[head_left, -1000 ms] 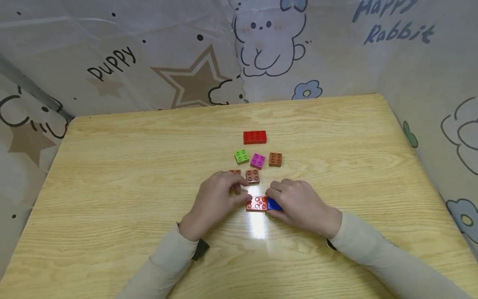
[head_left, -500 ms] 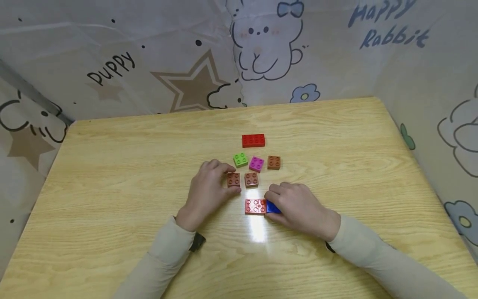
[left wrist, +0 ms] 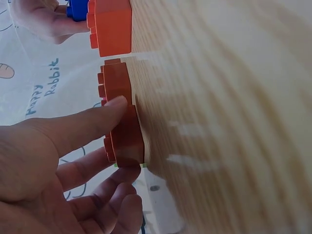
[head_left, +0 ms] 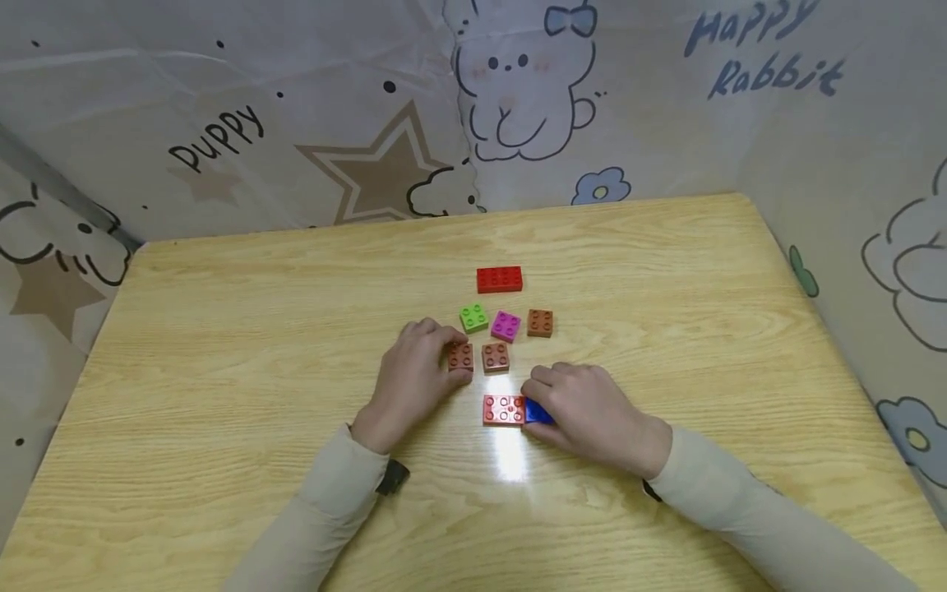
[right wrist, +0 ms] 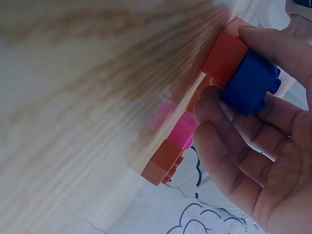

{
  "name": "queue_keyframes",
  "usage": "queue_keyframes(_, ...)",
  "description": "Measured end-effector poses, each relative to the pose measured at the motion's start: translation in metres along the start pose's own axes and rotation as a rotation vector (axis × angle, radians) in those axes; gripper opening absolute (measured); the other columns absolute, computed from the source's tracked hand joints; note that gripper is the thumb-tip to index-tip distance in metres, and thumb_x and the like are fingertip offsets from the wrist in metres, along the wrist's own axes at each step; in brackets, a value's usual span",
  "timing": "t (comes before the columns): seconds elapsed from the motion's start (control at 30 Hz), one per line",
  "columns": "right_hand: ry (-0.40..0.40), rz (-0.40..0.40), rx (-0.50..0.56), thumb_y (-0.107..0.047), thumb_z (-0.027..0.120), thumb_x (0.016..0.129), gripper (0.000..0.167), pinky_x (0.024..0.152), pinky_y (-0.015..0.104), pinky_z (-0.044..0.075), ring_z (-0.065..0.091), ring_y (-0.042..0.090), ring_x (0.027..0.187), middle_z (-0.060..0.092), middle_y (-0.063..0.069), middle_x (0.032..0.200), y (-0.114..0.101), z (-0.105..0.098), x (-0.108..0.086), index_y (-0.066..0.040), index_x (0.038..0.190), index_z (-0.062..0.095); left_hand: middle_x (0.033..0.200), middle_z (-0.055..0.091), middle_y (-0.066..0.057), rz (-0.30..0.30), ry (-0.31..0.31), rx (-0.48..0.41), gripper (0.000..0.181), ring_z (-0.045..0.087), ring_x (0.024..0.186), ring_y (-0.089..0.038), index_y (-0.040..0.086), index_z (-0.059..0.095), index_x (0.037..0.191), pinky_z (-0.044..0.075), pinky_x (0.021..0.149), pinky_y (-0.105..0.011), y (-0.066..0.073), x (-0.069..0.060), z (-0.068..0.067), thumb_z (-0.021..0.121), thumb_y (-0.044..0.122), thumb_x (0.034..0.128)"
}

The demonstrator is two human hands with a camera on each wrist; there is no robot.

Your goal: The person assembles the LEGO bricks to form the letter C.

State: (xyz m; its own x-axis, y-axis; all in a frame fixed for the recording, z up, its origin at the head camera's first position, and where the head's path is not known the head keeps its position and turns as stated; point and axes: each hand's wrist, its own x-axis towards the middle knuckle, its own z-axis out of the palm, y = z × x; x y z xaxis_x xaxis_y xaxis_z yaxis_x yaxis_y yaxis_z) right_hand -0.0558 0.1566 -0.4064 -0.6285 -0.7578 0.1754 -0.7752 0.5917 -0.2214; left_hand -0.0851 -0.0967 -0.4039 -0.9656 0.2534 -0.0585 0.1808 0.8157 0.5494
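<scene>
My left hand (head_left: 410, 382) pinches the left brown toy brick (head_left: 461, 358) on the table, thumb on the near side and fingers on the far side. In the left wrist view the thumb lies across the side of this brick (left wrist: 127, 141). A second brown brick (head_left: 496, 358) stands just right of it. My right hand (head_left: 595, 418) grips a blue brick (head_left: 538, 410), which sits on the right end of a longer orange-red brick (head_left: 504, 410). Seen from the right wrist, thumb and fingers are on both sides of the blue brick (right wrist: 251, 83); the thumb tip also reaches the orange-red brick (right wrist: 225, 56).
Behind the hands lie a lime green brick (head_left: 473, 318), a magenta brick (head_left: 505, 326) and another brown brick (head_left: 540, 323). A long red brick (head_left: 499, 279) is farther back. The wooden table (head_left: 259, 329) meets a printed cloth (head_left: 296, 66) at its back edge.
My left hand has left the orange-red brick, moved left and back, and now holds the left brown brick. The right hand stays on the blue brick.
</scene>
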Motion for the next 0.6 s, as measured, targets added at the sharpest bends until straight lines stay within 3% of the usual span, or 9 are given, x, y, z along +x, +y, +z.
queue_keyframes(0.33, -0.005, 0.006, -0.009, -0.032, 0.093, 0.089, 0.033, 0.063, 0.034, 0.058, 0.064, 0.016, 0.073, 0.07, 0.002, 0.089, -0.001, 0.0001, 0.0007, -0.006, 0.098, 0.073, 0.118, 0.071, -0.012, -0.004, -0.014, -0.002, 0.04, 0.061, 0.113, -0.031, 0.004, 0.078, 0.121, 0.054, 0.097, -0.047, 0.0005, -0.0008, -0.0013, 0.094, 0.019, 0.0878)
queue_keyframes(0.6, -0.018, 0.008, -0.004, -0.031, 0.091, 0.091, 0.03, 0.062, 0.033, 0.057, 0.064, 0.016, 0.073, 0.069, 0.0, 0.089, -0.0018, -0.0001, 0.0, -0.008, 0.098, 0.073, 0.117, 0.073, -0.008, -0.013, -0.048, -0.037, 0.036, 0.06, 0.112, -0.029, 0.006, 0.077, 0.118, 0.052, 0.095, -0.046, 0.0031, -0.0094, -0.0074, 0.093, 0.021, 0.0891)
